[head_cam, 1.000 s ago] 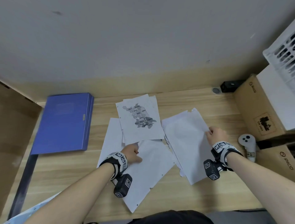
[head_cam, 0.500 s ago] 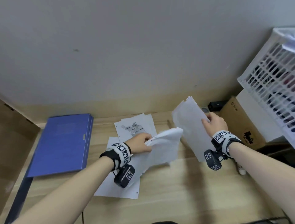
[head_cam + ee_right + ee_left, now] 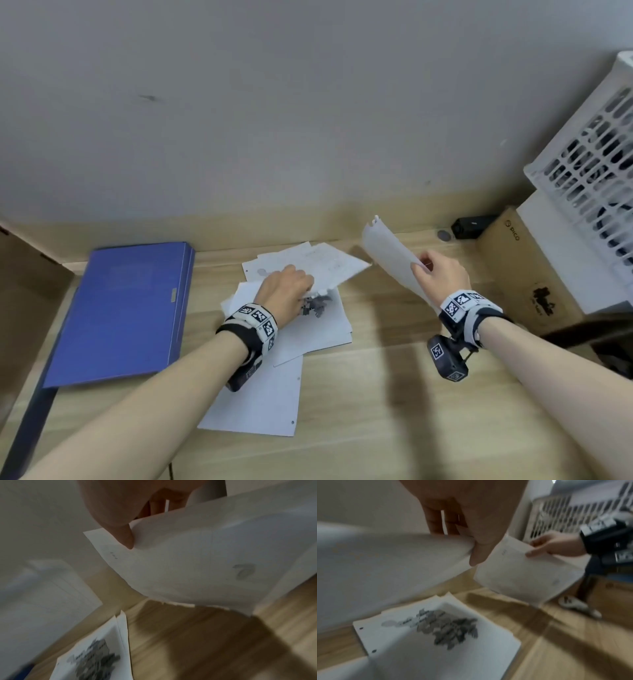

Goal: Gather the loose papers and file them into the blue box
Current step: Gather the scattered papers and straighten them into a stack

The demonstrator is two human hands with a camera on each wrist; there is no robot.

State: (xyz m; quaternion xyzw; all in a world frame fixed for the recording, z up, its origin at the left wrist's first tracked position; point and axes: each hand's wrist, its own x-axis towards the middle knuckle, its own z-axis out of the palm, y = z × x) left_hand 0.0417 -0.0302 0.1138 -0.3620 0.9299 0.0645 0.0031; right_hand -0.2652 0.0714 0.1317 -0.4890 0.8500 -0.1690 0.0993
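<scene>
The closed blue box [image 3: 123, 311] lies flat at the left of the wooden desk [image 3: 394, 428]. My left hand [image 3: 287, 287] pinches a white sheet [image 3: 329, 265] above the pile of loose papers [image 3: 308, 335]; in the left wrist view the sheet [image 3: 376, 563] hangs over the map page [image 3: 436, 630]. My right hand [image 3: 440, 274] grips a small stack of white sheets [image 3: 390, 253], lifted off the desk and tilted; the right wrist view shows the thumb [image 3: 118, 526] on the stack [image 3: 197, 561]. One more sheet [image 3: 260, 401] lies under my left forearm.
Cardboard boxes [image 3: 527, 270] and a white lattice crate [image 3: 589, 171] stand at the right. A small black device [image 3: 471, 226] sits by the wall. A white controller [image 3: 578, 605] lies near the boxes. A cardboard panel [image 3: 20, 284] borders the left.
My left hand has carried its sheet back over the map page pile. My right hand's stack stays lifted, now tilted lower and closer to the pile. The head view has shifted.
</scene>
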